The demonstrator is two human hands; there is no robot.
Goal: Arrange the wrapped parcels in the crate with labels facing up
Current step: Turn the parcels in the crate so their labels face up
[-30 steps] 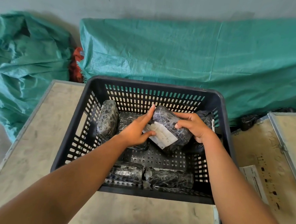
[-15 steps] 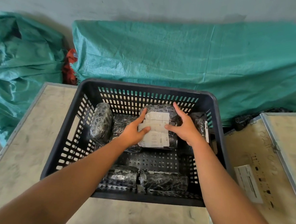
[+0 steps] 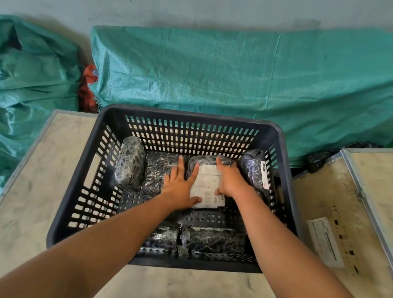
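Note:
A dark plastic crate stands on a board in front of me. In its back row lies a black wrapped parcel with its white label facing up. My left hand rests flat on the parcel's left edge, fingers spread, partly over the neighbouring parcel. My right hand curls over its right side, thumb on the label. A parcel stands on edge at the far left. Another leans at the right with its label turned sideways. Two more parcels lie at the front.
The crate sits on a pale board with a metal edge. A second board with a white sheet lies to the right. Green tarpaulin covers bulky things behind, and a black bag lies at the back right.
The labelled parcel was turned from a tilt to label up and lowered into the back row. Both hands came down with it, and my left hand flattened out.

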